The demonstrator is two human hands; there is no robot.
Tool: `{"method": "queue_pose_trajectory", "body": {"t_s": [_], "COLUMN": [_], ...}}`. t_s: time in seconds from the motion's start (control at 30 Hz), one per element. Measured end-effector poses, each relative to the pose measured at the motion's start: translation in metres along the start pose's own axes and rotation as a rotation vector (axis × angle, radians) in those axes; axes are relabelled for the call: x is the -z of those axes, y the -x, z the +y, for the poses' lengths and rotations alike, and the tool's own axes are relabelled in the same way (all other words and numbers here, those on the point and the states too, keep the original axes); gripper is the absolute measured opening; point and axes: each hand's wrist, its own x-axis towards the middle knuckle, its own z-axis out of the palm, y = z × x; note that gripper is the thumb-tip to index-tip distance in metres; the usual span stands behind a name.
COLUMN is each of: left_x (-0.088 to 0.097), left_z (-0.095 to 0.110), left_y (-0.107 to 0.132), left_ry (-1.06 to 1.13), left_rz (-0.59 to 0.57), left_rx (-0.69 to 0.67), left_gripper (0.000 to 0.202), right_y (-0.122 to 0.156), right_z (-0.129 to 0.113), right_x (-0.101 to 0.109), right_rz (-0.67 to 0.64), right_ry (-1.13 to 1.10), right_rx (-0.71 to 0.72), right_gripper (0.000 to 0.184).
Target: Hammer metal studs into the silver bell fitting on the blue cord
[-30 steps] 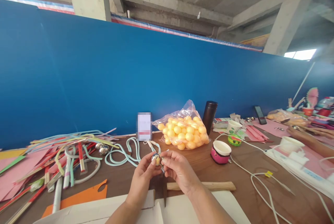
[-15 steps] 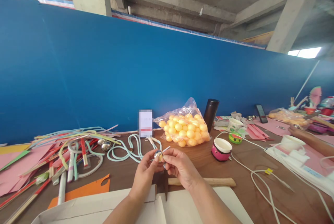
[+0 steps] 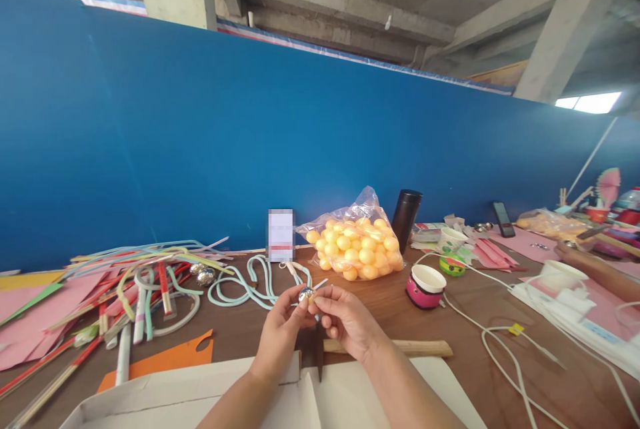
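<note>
My left hand [image 3: 280,332] and my right hand [image 3: 345,319] meet above the brown table [image 3: 380,319], fingertips pinched together on a small silver bell [image 3: 305,294] with a yellow glint inside. A thin white strip sticks out past the bell to the upper right. Behind the hands lies a coil of pale green cord [image 3: 245,286]. Further back stands a clear bag of yellow-orange balls [image 3: 355,246]. A wooden-handled tool [image 3: 395,348] lies on the table just under my right wrist.
A heap of coloured strips and tubes [image 3: 125,289] with two more silver bells [image 3: 203,274] fills the left. A pink cup [image 3: 424,286], black flask [image 3: 405,219], white cables [image 3: 500,342] and another person's arm [image 3: 597,270] are to the right. White cardboard [image 3: 200,399] lies nearest me.
Both hands stayed pinched on the bell and shifted slightly up and right in view as the camera moved; the grip looks the same.
</note>
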Motion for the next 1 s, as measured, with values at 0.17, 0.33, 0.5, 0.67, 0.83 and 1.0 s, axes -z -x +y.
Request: {"method": "queue_pose_trajectory", "body": {"t_s": [0.17, 0.33, 0.5, 0.67, 0.83, 1.0], "left_x": [0.0014, 0.0019, 0.0012, 0.0019, 0.0025, 0.0029], "left_z": [-0.0018, -0.0036, -0.0023, -0.0032, -0.005, -0.0054], "left_y": [0.0003, -0.0006, 0.0007, 0.0007, -0.0007, -0.0003], "left_ry": [-0.027, -0.038, -0.061, -0.059, -0.064, -0.062], "left_rz": [-0.009, -0.018, -0.032, -0.038, -0.033, -0.04], "left_rx": [-0.014, -0.029, -0.037, -0.047, -0.054, -0.077], "left_gripper": [0.045, 0.046, 0.044, 0.043, 0.043, 0.041], "right_y": [-0.0002, 0.0001, 0.0001, -0.0004, 0.0, -0.0005], "right_z": [-0.0006, -0.001, -0.0019, -0.0013, -0.0002, 0.0008], "right_x": [0.0006, -0.0004, -0.0005, -0.0003, -0.0004, 0.0012], "right_rz": [0.003, 0.023, 0.033, 0.025, 0.029, 0.021], "right_ry": [-0.022, -0.026, -0.002, -0.002, -0.003, 0.011], "right_rx": [-0.025, -0.019, -0.023, -0.02, -0.016, -0.003], "right_gripper": [0.025, 0.021, 0.022, 0.021, 0.02, 0.021]}}
